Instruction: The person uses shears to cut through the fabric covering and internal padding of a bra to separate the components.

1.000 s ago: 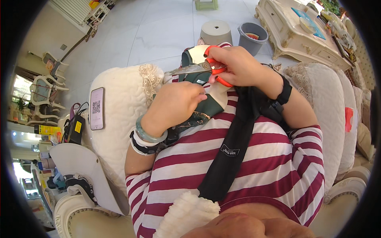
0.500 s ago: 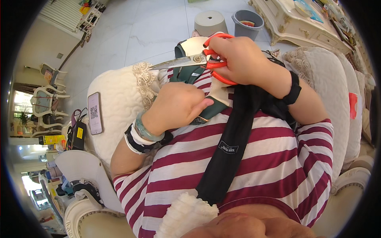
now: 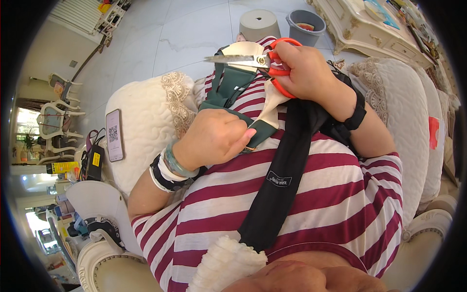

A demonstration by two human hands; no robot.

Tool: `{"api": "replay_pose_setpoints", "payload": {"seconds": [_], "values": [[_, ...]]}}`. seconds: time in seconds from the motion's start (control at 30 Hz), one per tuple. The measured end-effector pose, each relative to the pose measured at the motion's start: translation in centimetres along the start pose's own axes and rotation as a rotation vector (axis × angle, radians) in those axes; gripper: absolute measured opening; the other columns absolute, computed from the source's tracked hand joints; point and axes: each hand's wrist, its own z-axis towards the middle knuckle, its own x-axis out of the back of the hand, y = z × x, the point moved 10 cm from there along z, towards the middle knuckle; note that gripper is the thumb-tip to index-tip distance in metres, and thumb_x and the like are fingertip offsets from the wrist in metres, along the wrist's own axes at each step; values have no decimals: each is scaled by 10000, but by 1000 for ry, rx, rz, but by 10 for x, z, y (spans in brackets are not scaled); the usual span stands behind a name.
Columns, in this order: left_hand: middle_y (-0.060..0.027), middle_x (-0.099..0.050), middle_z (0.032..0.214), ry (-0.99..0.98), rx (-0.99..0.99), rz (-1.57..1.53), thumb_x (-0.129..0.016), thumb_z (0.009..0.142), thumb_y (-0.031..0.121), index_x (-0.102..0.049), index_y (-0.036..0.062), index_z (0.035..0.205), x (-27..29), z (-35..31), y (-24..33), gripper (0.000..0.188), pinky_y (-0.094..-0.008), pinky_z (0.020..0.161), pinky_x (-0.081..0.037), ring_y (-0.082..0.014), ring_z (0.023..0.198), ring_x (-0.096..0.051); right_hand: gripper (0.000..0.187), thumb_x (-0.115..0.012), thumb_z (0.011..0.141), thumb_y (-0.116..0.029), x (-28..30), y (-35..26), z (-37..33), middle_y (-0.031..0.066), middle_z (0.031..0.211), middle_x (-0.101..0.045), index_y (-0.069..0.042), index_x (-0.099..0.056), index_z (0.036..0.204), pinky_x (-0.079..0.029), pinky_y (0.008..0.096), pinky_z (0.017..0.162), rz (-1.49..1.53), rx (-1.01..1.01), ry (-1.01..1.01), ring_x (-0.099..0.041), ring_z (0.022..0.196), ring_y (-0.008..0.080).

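Note:
My right hand (image 3: 307,73) is closed around the red handles of a pair of scissors (image 3: 242,60), whose blades point left above my lap. My left hand (image 3: 214,136) is closed in a pinch on a strip of dark green and cream fabric (image 3: 265,130). More of this green fabric (image 3: 233,80), with cream parts, lies loosely over my striped lap beneath the blades. The blades appear apart from the strip in my left fingers. A black strap (image 3: 275,185) with a small label runs down my striped shirt.
A phone (image 3: 115,135) lies on the quilted cream cushion (image 3: 141,112) to my left, near a black box (image 3: 95,163). Ahead on the tiled floor are a round stool (image 3: 258,25) and a grey bin (image 3: 306,31). A carved cabinet (image 3: 369,36) stands far right.
The scissors have shifted slightly right and swung to lie more level. My left hand has moved down a little, still pinching the fabric, and more of the green cloth shows.

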Motion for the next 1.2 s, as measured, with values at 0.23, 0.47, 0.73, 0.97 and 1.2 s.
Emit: {"api": "replay_pose_setpoints", "payload": {"seconds": [0.23,0.47,0.73,0.97,1.2], "values": [[-76,-524,579,52,124,9,-681,785,167,-568,61,662,2,3,-7,198,-359,510,-426,-275,533,-533,333,-763,639,-100,41,-29,-1,93,686,-539,-34,-554,889,-440,342,521,175,171,191,-542,602,284],[-84,-588,710,140,269,-196,-729,737,181,-612,54,779,16,1,-16,178,-344,591,-463,-275,674,-589,619,-686,812,-329,122,-1,-17,121,958,-535,5,-427,1264,-450,334,730,183,267,192,-519,841,215],[-84,-554,682,219,243,-242,-748,669,59,-576,32,703,38,5,-10,177,-298,557,-410,-229,625,-545,589,-652,772,-559,46,-50,-68,168,731,-526,7,-528,878,-417,383,578,432,-8,-895,-532,667,359],[-99,-549,705,216,272,-278,-719,683,77,-541,34,684,41,3,-7,183,-332,534,-426,-272,631,-552,641,-651,720,-628,27,-43,-76,166,626,-475,-10,-498,797,-373,410,517,482,-161,-991,-478,596,403],[-97,-553,701,248,269,-268,-723,677,65,-550,38,691,42,2,-8,176,-326,527,-419,-265,625,-548,623,-637,753,-619,28,-42,-76,132,609,-468,-13,-498,784,-362,372,498,493,-135,-970,-472,551,342]]}}
